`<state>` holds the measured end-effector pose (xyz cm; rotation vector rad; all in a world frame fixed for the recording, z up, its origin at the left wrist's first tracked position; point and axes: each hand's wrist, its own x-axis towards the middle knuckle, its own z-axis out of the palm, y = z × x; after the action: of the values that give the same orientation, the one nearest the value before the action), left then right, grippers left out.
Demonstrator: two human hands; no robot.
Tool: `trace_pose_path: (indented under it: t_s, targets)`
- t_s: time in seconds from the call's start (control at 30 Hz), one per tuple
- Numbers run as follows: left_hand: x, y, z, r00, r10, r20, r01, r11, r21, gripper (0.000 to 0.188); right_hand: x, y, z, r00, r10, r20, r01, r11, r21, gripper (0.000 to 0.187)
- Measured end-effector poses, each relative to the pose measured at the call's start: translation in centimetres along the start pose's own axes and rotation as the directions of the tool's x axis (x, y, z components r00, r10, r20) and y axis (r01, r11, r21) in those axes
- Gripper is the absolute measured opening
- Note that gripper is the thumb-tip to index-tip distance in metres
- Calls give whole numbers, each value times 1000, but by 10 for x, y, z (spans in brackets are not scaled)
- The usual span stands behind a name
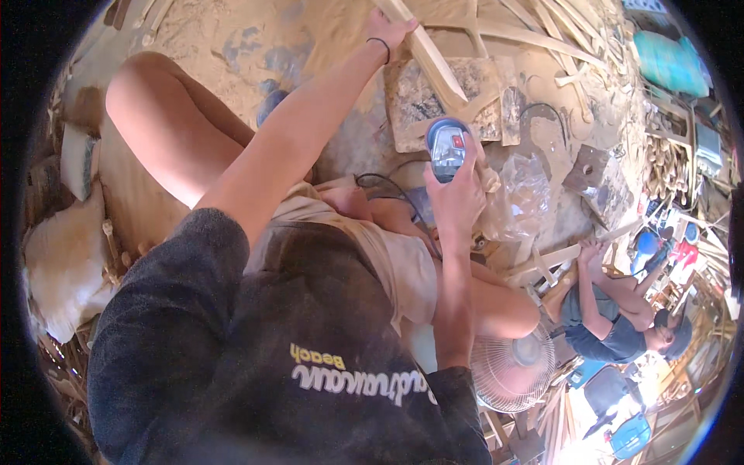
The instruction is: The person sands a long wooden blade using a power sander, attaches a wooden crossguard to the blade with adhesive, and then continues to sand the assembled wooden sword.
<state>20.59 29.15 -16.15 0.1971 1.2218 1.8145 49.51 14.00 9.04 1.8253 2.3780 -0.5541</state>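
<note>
My left hand (394, 29), with a dark band at the wrist, is wrapped round the far end of a pale wooden bar (428, 58). The bar slants down toward me, and its near end lies over a dusty, worn board (411, 105) on the ground. In my right hand (457, 194) is a handheld power tool (447, 155) with a rounded blue-grey end and a red patch on its body. The tool is close to the bar's near end; whether they touch I cannot tell. My right fingers curl round its side and partly hide it.
A crumpled clear plastic bag (521, 198) lies right of my right hand. Dark cable (380, 180) loops near my legs. Wooden strips (535, 35) lie at the far right. A fan (515, 364) stands near my right knee. Another person (612, 325) sits at the right holding wood.
</note>
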Motion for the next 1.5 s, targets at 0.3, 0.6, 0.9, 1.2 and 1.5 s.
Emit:
trace_pose_path:
  t_s: [0.3,0.6,0.9,1.2,1.5]
  targets:
    - [3,2,7,983,183,-23,-174,960,218,74,9,-5,7,995,-89,-33,88,995,-37,86]
    - [-7,18,17,994,87,-67,-66,961,267,79,7,-17,5,998,-48,34,50,997,-60,92]
    - [3,5,16,974,166,-156,-84,898,431,81,7,-24,5,998,-45,41,50,989,-136,94]
    - [18,-8,11,952,272,-143,-238,947,214,80,7,-29,9,998,-69,8,69,992,-103,88]
    - [5,9,15,961,244,-132,-201,940,277,75,7,-28,13,997,-75,-4,74,989,-127,87]
